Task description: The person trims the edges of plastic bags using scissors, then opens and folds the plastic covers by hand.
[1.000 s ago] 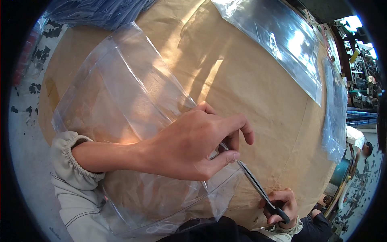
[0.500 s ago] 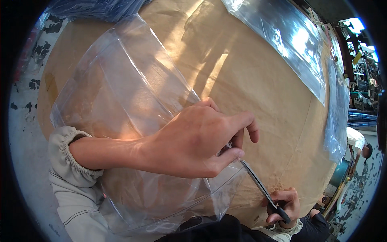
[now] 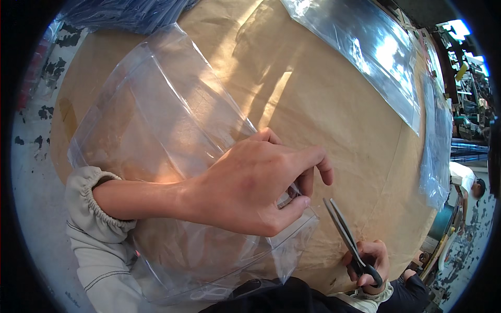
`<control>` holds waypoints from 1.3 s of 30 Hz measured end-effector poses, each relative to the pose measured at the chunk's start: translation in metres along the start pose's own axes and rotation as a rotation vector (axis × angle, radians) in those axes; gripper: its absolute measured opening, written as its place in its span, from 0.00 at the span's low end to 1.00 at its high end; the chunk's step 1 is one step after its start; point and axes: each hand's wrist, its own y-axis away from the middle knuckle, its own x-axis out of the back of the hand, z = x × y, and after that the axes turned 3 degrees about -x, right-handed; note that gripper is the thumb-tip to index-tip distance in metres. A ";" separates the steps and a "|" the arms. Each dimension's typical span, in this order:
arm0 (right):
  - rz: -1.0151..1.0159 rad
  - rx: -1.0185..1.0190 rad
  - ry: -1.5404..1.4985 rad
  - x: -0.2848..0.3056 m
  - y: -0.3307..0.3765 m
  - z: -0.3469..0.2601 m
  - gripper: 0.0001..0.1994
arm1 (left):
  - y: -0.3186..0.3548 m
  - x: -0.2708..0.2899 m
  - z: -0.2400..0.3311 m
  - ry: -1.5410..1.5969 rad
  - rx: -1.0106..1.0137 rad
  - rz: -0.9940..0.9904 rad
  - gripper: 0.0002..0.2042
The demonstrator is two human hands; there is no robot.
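On the head view I see the left grip (image 3: 255,185) pinching glossy, creased film (image 3: 162,104), spread over wrinkled brown paper (image 3: 339,141); the right grip (image 3: 377,255) clasps black-looped scissors (image 3: 352,243), slim metal blades (image 3: 342,219) parted, tips near the film.

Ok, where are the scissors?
In the head view, lower right: the right hand holds the scissors, blade tips just right of the left hand.

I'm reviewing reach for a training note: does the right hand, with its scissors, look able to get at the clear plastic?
Probably yes: the right hand holds the scissors near the clear plastic, and nothing visible blocks the way.
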 end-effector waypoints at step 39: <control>0.198 0.581 0.658 -0.066 -0.085 -0.018 0.10 | -0.015 0.023 -0.026 -0.393 -0.188 0.618 0.10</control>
